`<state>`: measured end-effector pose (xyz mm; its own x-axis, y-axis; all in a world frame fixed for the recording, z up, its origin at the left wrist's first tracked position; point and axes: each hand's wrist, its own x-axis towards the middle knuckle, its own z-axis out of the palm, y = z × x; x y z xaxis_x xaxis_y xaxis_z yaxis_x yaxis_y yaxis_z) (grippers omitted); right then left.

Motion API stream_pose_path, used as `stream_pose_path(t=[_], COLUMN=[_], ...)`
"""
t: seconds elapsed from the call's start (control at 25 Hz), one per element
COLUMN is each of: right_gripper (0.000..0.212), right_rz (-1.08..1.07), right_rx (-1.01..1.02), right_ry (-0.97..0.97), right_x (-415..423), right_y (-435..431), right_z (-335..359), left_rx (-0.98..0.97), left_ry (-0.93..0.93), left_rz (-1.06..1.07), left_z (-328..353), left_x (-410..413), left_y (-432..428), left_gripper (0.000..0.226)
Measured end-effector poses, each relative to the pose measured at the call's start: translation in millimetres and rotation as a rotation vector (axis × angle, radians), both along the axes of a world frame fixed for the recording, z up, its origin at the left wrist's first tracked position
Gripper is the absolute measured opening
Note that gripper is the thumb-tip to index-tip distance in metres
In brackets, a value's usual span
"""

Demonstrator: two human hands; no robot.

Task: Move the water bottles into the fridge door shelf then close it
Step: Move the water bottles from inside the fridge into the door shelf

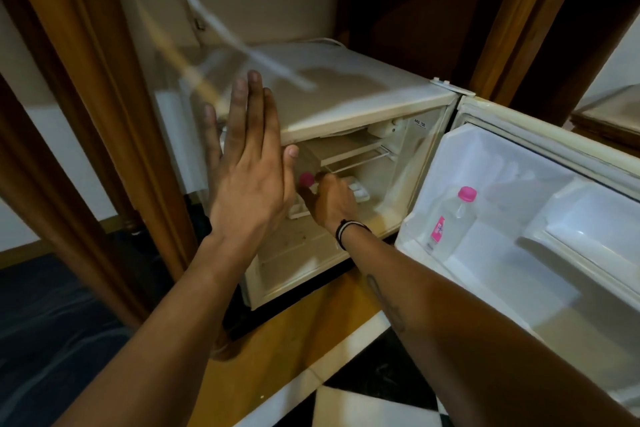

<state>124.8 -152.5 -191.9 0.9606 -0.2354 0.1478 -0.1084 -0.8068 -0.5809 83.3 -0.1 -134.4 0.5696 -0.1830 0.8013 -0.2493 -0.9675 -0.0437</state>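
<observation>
One clear plastic pink-capped water bottle [450, 222] already stands at the left end of the white fridge door shelf [491, 274]. My right hand [332, 199] is wrapped around a second pink-capped bottle [306, 180] inside the fridge; left hand [249, 163] flat, fingers spread, holding nothing. Door not yet closed.

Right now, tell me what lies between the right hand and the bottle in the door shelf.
Head view: only bare fridge interior wall lies between the right hand and the bottle.
</observation>
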Motion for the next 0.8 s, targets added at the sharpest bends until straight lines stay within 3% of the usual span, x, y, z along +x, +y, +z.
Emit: stream_pose_path(t=[0.12, 0.32, 0.52, 0.68, 0.8], right_gripper=[0.043, 0.014, 0.032, 0.024, 0.013], right_rz=[-0.094, -0.171, 0.007, 0.084, 0.083], right_rx=[0.147, 0.2, 0.179, -0.155, -0.485], right_ry=[0.014, -0.118, -0.35, -0.373, -0.223], right_x=[22, 14, -40, -86, -120], right_y=[15, -3, -61, -100, -128], right_z=[-8, -2, 49, 117, 156], left_rx=[0.009, 0.02, 0.05, -0.01, -0.034], left_ry=[-0.034, -0.022, -0.014, -0.003, -0.006], left_rz=[0.004, 0.02, 0.012, -0.004, -0.028], left_z=[-3, -5, -5, -2, -4], left_x=[2, 4, 6, 5, 3], left_y=[0, 0, 6, 4, 1], left_gripper=[0.077, 0.079, 0.08, 0.082, 0.083])
